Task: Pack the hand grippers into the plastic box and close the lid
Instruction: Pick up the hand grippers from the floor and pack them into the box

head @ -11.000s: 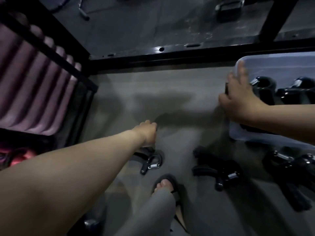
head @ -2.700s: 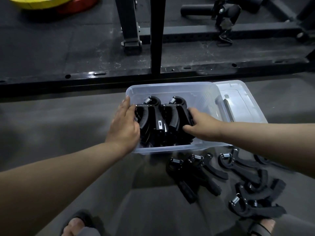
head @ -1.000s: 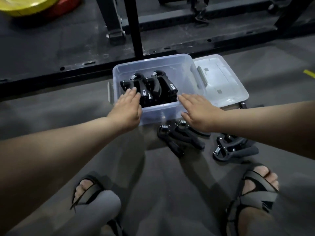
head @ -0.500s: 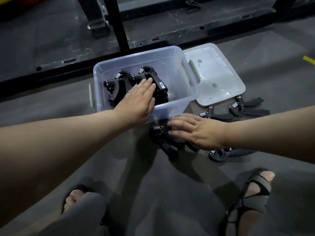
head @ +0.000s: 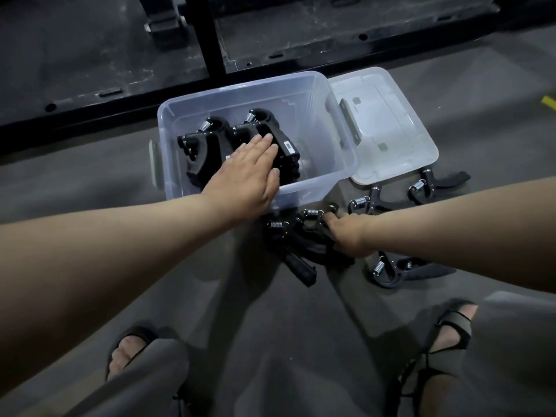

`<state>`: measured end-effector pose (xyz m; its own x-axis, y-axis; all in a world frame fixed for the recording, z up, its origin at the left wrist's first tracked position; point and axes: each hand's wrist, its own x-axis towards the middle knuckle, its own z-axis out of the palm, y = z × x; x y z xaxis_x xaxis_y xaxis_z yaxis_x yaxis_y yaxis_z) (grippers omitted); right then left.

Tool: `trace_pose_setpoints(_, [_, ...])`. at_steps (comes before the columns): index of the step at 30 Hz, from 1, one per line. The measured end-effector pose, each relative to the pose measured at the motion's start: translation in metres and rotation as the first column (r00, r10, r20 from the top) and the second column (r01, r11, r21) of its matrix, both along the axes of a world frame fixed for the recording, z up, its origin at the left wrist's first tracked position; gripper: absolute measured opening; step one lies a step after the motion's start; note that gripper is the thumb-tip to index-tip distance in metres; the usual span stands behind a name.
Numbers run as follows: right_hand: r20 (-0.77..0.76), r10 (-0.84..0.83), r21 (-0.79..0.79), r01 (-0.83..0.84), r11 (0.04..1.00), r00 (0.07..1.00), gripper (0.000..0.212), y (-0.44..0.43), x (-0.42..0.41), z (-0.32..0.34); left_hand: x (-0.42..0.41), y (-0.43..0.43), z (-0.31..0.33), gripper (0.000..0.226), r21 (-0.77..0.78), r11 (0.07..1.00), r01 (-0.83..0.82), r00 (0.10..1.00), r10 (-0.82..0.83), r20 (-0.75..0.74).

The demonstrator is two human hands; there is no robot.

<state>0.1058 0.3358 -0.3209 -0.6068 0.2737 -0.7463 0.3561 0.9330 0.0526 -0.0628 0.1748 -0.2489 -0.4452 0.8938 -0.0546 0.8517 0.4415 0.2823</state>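
A clear plastic box (head: 319, 121) stands open on the grey floor with several black hand grippers (head: 207, 145) stacked in its left half. My left hand (head: 249, 176) lies flat on that stack, fingers together and holding nothing. The lid (head: 388, 124) lies flat on the floor to the right of the box. Just in front of the box, my right hand (head: 349, 233) is curled around a black hand gripper (head: 313, 236) in a small pile on the floor. More loose grippers lie to the right (head: 433, 188) and under my right forearm (head: 391, 272).
A black steel rack frame (head: 216, 34) and its base rail run across the floor behind the box. My two feet in sandals (head: 445, 332) are at the bottom, on either side of a stretch of grey floor. A yellow floor mark (head: 549, 102) is at the right edge.
My right hand has closed on a gripper in the floor pile, where half a second ago it lay flat over it. My left hand stays pressed on the stack in the box.
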Motion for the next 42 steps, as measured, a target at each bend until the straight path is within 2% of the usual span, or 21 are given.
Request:
trace_pose_setpoints(3, [-0.084, -0.069, 0.067, 0.075, 0.995, 0.994, 0.056, -0.001, 0.003, -0.003, -0.008, -0.005, 0.001, 0.066, -0.006, 1.000, 0.010, 1.000, -0.010, 0.025])
trace_pose_setpoints(6, [-0.089, -0.173, 0.068, 0.180, 0.981, 0.981, 0.051, 0.002, 0.004, -0.005, -0.016, -0.012, 0.001, 0.064, -0.011, 1.000, -0.007, 1.000, 0.007, 0.017])
trace_pose_setpoints(10, [-0.090, -0.390, -0.122, 0.379, 0.917, 0.916, 0.063, 0.010, 0.001, -0.001, -0.015, -0.012, -0.002, 0.066, 0.003, 1.000, -0.026, 0.999, 0.026, 0.027])
trace_pose_setpoints(13, [-0.115, -0.616, -0.277, 0.570, 0.773, 0.779, 0.070, 0.008, 0.004, 0.004, -0.016, -0.011, -0.003, 0.067, 0.013, 0.999, -0.032, 0.999, 0.031, 0.034])
trace_pose_setpoints(15, [-0.050, -0.739, -0.393, 0.667, 0.633, 0.672, 0.061, 0.009, 0.005, 0.009, -0.017, -0.012, -0.003, 0.067, 0.021, 0.999, -0.033, 0.999, 0.032, 0.033])
trace_pose_setpoints(16, [0.027, -0.751, -0.443, 0.682, 0.582, 0.659, 0.049, 0.010, 0.005, 0.012, -0.017, -0.012, -0.003, 0.067, 0.023, 0.999, -0.032, 0.999, 0.031, 0.031])
trace_pose_setpoints(18, [0.168, -0.708, -0.494, 0.680, 0.542, 0.686, 0.022, 0.013, 0.004, 0.020, -0.016, -0.012, -0.003, 0.066, 0.022, 0.999, -0.030, 0.999, 0.029, 0.031])
trace_pose_setpoints(19, [0.199, -0.671, -0.497, 0.664, 0.559, 0.714, 0.016, 0.015, 0.002, 0.025, -0.016, -0.011, -0.003, 0.066, 0.024, 0.999, -0.029, 0.999, 0.028, 0.030])
trace_pose_setpoints(22, [0.247, -0.410, -0.430, 0.479, 0.765, 0.878, 0.018, 0.028, -0.008, 0.050, -0.016, -0.012, -0.004, 0.065, 0.029, 0.999, -0.034, 0.999, 0.033, 0.018])
trace_pose_setpoints(23, [0.307, -0.298, -0.436, 0.412, 0.800, 0.904, 0.018, 0.035, -0.013, 0.064, -0.016, -0.012, -0.004, 0.065, 0.032, 0.999, -0.037, 0.999, 0.037, 0.011])
trace_pose_setpoints(24, [0.383, -0.215, -0.482, 0.393, 0.783, 0.898, 0.018, 0.041, -0.018, 0.081, -0.016, -0.012, -0.005, 0.065, 0.033, 0.999, -0.040, 0.999, 0.040, 0.006])
trace_pose_setpoints(26, [0.522, -0.120, -0.624, 0.474, 0.621, 0.844, 0.019, 0.055, -0.028, 0.117, -0.016, -0.011, -0.005, 0.065, 0.031, 0.999, -0.041, 0.999, 0.041, 0.004])
trace_pose_setpoints(28, [0.585, -0.124, -0.725, 0.586, 0.362, 0.801, 0.022, 0.068, -0.035, 0.150, -0.015, -0.011, -0.004, 0.065, 0.029, 0.999, -0.039, 0.999, 0.039, 0.002])
trace_pose_setpoints(29, [0.582, -0.171, -0.758, 0.607, 0.240, 0.795, 0.024, 0.073, -0.039, 0.163, -0.015, -0.011, -0.004, 0.065, 0.025, 0.999, -0.041, 0.999, 0.041, 0.000])
trace_pose_setpoints(30, [0.552, -0.241, -0.790, 0.593, 0.157, 0.798, 0.027, 0.076, -0.043, 0.174, -0.015, -0.011, -0.004, 0.066, 0.021, 0.999, -0.043, 0.999, 0.043, -0.002])
trace_pose_setpoints(31, [0.479, -0.333, -0.828, 0.544, 0.137, 0.812, 0.031, 0.078, -0.048, 0.183, -0.015, -0.011, -0.003, 0.065, 0.016, 0.999, -0.044, 0.999, 0.044, -0.003])
trace_pose_setpoints(33, [0.239, -0.549, -0.874, 0.424, 0.238, 0.801, 0.029, 0.078, -0.061, 0.189, -0.015, -0.011, -0.003, 0.065, 0.009, 0.999, -0.045, 0.999, 0.045, -0.001])
trace_pose_setpoints(35, [0.040, -0.705, -0.857, 0.387, 0.340, 0.708, 0.015, 0.073, -0.075, 0.186, -0.015, -0.011, -0.003, 0.066, 0.005, 0.999, -0.043, 0.999, 0.043, -0.004])
trace_pose_setpoints(37, [-0.027, -0.769, -0.821, 0.425, 0.382, 0.639, 0.014, 0.066, -0.088, 0.176, -0.015, -0.011, -0.003, 0.066, 0.011, 0.999, -0.041, 0.999, 0.041, -0.010])
trace_pose_setpoints(39, [-0.030, -0.803, -0.797, 0.471, 0.378, 0.595, 0.020, 0.060, -0.100, 0.163, -0.015, -0.012, -0.005, 0.068, 0.013, 0.999, -0.039, 0.999, 0.039, -0.016])
trace_pose_setpoints(42, [-0.053, -0.806, -0.754, 0.505, 0.420, 0.590, 0.018, 0.051, -0.114, 0.148, -0.017, -0.012, -0.009, 0.067, 0.018, 0.999, -0.036, 0.999, 0.037, -0.017])
